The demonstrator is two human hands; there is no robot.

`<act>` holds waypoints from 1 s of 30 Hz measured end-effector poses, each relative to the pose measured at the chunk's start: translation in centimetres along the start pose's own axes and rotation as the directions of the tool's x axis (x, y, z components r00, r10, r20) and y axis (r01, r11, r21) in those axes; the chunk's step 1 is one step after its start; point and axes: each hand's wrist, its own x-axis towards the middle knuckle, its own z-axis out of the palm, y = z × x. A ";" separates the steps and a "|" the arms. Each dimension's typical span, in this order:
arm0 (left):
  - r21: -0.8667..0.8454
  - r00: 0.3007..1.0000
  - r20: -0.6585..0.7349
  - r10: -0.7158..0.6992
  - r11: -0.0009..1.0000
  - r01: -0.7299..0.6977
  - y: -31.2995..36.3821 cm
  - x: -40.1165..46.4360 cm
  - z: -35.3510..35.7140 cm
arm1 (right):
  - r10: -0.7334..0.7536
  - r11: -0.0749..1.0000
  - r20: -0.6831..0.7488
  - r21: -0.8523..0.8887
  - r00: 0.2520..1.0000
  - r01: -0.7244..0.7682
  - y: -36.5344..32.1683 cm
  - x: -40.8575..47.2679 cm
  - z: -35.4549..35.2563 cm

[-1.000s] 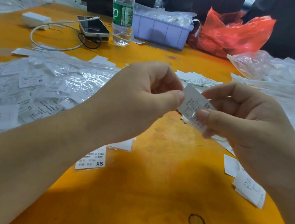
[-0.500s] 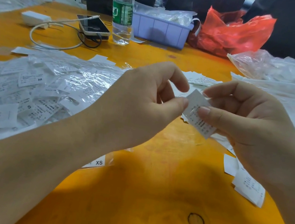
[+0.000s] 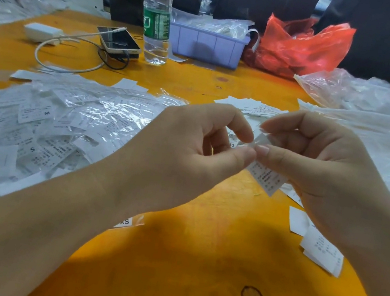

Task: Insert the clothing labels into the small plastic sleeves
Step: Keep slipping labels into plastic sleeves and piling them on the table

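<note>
A white printed clothing label [image 3: 265,179] is held above the orange table [image 3: 195,264] between both hands. My right hand [image 3: 325,180] pinches it with thumb and forefinger. My left hand [image 3: 187,157] pinches its upper edge, where a bit of clear plastic sleeve [image 3: 259,140] shows. A large heap of sleeved labels [image 3: 46,120] lies on the left. Loose labels [image 3: 319,246] lie under my right wrist, and another stack of labels [image 3: 250,105] lies beyond my hands.
At the back stand a water bottle [image 3: 156,20], a phone [image 3: 117,40] with charger cable [image 3: 56,57], a purple bin [image 3: 206,43] and a red plastic bag [image 3: 303,47]. Clear plastic bags [image 3: 379,119] cover the right side.
The label has slid down and tilted in my right hand, less of it showing. My left thumb and forefinger have shifted to its upper edge, fingers opened a little.
</note>
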 end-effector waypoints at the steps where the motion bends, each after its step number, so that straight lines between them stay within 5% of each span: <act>1: 0.006 1.000 0.003 -0.001 1.000 0.001 0.0 0.0 0.0 | -0.001 1.000 0.003 -0.006 1.000 0.001 0.0 0.0 0.1; 13: -0.037 0.978 0.121 -0.168 0.984 0.174 -0.5 0.5 -0.1 | 0.027 0.999 0.000 -0.045 1.000 -0.027 0.2 -0.1 0.1; 22: -0.075 0.931 0.061 -0.361 0.928 0.365 -1.5 1.6 -2.1 | 0.081 0.995 0.026 -0.064 0.996 -0.080 0.0 0.2 -0.6; 26: 0.283 0.920 0.029 -0.392 0.886 0.368 -1.4 1.5 -3.3 | 0.082 0.886 -0.052 -0.453 0.995 -0.096 0.5 0.2 -0.9; 30: 0.630 0.902 -0.058 -0.429 0.684 0.366 -1.6 1.6 -3.8 | 0.086 0.763 -0.055 -0.638 0.995 -0.101 0.9 0.1 -0.7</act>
